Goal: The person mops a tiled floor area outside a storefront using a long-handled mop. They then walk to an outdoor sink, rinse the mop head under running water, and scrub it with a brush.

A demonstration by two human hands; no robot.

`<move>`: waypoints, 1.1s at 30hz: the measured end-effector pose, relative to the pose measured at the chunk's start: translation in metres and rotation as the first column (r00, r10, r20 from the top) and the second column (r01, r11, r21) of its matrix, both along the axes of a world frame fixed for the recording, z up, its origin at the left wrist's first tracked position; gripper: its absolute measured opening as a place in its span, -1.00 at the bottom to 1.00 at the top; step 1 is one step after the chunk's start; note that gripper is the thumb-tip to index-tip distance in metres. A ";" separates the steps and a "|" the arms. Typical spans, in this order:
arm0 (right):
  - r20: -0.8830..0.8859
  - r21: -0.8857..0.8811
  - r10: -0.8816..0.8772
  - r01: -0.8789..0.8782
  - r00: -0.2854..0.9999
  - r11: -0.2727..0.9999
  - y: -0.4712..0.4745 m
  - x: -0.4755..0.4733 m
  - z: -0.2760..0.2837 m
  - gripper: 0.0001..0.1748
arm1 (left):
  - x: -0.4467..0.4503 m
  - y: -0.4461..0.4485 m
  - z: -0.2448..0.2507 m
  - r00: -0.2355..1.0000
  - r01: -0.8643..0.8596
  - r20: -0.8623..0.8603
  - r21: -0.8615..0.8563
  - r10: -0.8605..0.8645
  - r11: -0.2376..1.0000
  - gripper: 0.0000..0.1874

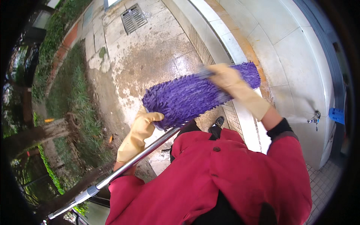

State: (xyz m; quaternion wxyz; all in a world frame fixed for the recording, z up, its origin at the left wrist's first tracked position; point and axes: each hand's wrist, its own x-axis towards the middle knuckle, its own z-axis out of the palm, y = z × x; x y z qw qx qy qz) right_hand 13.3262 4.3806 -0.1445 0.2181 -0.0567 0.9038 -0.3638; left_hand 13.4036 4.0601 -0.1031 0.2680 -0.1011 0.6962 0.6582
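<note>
A flat mop head with purple chenille strands [182,98] is tilted up in front of me. My left hand [137,130], in a cream rubber glove, grips its near-left end, thumb on the strands. My right hand [233,84], gloved alike, lies across the mop head toward its right end and is motion-blurred. Grey smears show at its fingertips and beside the palm; whether they are a held thing or blurred strands cannot be told. The shiny metal mop pole [140,156] runs from under the mop head down to the lower left, past my left forearm.
A wall tap [315,118] juts out on the right, near a blue plastic object [336,116]. A white stone ledge [247,121] runs beside me. Wet paving [157,62] lies ahead with a drain grate [134,18]. Grass [81,112] borders the left.
</note>
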 end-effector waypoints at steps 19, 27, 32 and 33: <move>-0.163 0.199 0.317 -0.283 0.934 0.938 -0.031 0.044 0.034 -0.79 | 0.002 -0.006 -0.022 0.867 0.070 -0.199 -0.859 -0.457 0.507 -0.01; -0.435 0.004 0.483 -0.534 0.760 0.845 -0.105 0.050 0.062 -0.77 | 0.003 0.003 -0.018 0.727 -0.061 -0.261 -0.946 -0.635 0.320 -0.04; -0.143 0.233 0.171 -0.135 0.975 0.963 -0.007 0.041 0.013 -0.68 | 0.005 0.000 -0.012 0.869 0.139 -0.110 -0.881 -0.482 0.452 -0.04; -0.222 0.255 0.134 -0.075 0.966 0.964 0.008 0.040 0.004 -0.63 | 0.005 0.001 -0.012 0.839 0.091 -0.170 -0.894 -0.518 0.440 -0.05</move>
